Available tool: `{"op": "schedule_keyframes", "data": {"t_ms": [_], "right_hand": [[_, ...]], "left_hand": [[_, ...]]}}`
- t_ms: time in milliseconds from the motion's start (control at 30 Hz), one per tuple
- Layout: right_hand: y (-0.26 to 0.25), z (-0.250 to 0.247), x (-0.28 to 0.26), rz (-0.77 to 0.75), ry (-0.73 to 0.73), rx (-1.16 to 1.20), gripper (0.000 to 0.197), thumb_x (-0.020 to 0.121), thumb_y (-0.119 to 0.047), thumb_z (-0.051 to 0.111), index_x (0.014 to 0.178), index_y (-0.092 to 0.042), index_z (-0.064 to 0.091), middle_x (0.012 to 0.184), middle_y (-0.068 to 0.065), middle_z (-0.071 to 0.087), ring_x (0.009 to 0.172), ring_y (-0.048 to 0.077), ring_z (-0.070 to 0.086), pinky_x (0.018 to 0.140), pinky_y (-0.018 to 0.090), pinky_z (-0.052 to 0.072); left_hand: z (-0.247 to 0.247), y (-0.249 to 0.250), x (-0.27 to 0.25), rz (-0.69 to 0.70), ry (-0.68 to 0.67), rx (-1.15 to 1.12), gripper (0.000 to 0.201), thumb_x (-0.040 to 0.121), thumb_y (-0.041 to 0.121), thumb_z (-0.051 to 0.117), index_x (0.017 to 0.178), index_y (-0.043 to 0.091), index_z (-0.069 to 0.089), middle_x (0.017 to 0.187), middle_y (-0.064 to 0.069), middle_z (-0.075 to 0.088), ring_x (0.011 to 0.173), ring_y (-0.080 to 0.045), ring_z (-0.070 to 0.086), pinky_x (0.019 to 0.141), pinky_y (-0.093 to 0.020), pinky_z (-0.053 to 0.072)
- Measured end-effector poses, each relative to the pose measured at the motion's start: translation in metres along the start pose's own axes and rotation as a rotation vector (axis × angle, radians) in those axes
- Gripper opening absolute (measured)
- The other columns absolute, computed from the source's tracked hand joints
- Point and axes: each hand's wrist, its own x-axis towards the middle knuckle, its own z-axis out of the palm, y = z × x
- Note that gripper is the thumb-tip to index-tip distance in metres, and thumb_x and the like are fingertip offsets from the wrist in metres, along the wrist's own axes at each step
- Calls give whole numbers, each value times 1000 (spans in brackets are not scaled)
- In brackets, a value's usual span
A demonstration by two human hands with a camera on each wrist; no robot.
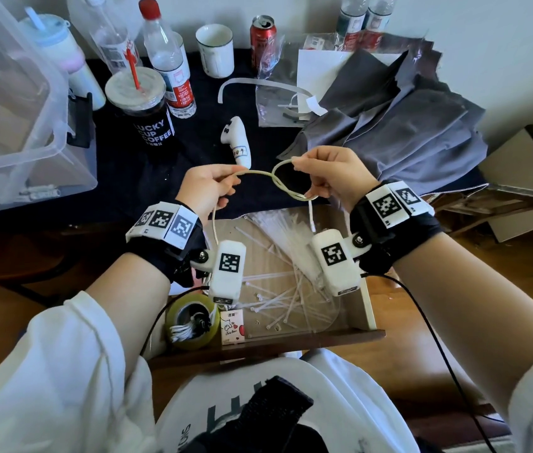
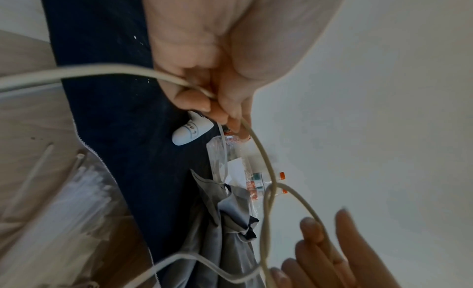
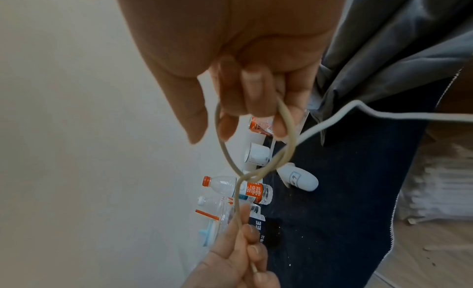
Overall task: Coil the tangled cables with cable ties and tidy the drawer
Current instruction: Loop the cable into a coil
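A thin cream cable (image 1: 258, 173) hangs in the air between both hands above the open drawer (image 1: 368, 308), twisted into a loose knot (image 1: 286, 188) near its middle. My left hand (image 1: 208, 188) pinches the cable's left stretch between thumb and curled fingers (image 2: 194, 102). My right hand (image 1: 327, 173) holds the small loop of the knot, fingertips (image 3: 253, 102) curled through it. The cable (image 3: 256, 171) crosses itself below the right hand, and loose ends trail down toward the drawer. White cable ties (image 1: 278, 299) lie scattered and bundled in the drawer.
A tape roll (image 1: 193, 320) and a small carton (image 1: 232, 326) sit at the drawer's front left. On the dark cloth behind lie a white controller (image 1: 237, 140), a coffee cup (image 1: 144, 109), bottles (image 1: 168, 57), a can (image 1: 262, 37), a mug (image 1: 216, 49) and grey fabric (image 1: 399, 125). A clear bin (image 1: 13, 109) stands left.
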Motion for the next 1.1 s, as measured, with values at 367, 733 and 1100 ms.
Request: {"op": "schedule_keyframes", "data": {"t_ms": [367, 733, 1100], "right_hand": [[-4, 10, -2, 109, -20, 246, 34, 94, -10, 51, 60, -4, 46, 53, 7, 53, 32, 11, 41, 42, 24, 48], [6, 4, -8, 172, -26, -294, 15, 86, -38, 62, 79, -25, 58, 83, -4, 58, 73, 8, 49, 65, 22, 35], [-1, 15, -3, 272, 53, -18, 21, 89, -4, 47, 70, -6, 53, 66, 11, 50, 57, 21, 51, 64, 27, 52]], "left_hand": [[18, 20, -11, -51, -261, 119, 7, 89, 21, 63, 93, 19, 68, 88, 2, 70, 72, -7, 63, 70, -20, 44], [21, 26, -10, 0, -228, -177, 8, 96, 10, 51, 101, 8, 57, 87, -9, 70, 71, -13, 72, 63, -22, 57], [31, 19, -9, 128, -275, 63, 13, 86, 2, 64, 94, 13, 66, 83, -3, 65, 73, -7, 65, 78, -23, 57]]}}
